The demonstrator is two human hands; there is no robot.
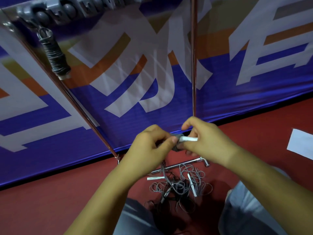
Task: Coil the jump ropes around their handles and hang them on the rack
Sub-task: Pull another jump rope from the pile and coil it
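Observation:
My right hand (206, 141) grips a white jump-rope handle (188, 139) with dark rope wound round its left end. My left hand (152, 145) pinches that wound rope (177, 146), and a strand hangs from it down to the floor. On the red floor below lies a tangled pile of grey ropes (181, 185) with white handles (155, 178) among them. One coiled jump rope (55, 53) hangs from the grey hook rail of the rack (67, 11) at the top left.
The rack's chrome poles (194, 65) and its chrome foot bar (186, 163) stand against a blue, white and orange banner (152, 82). A white sheet (300, 143) lies on the floor at right. My knees (245, 209) flank the rope pile.

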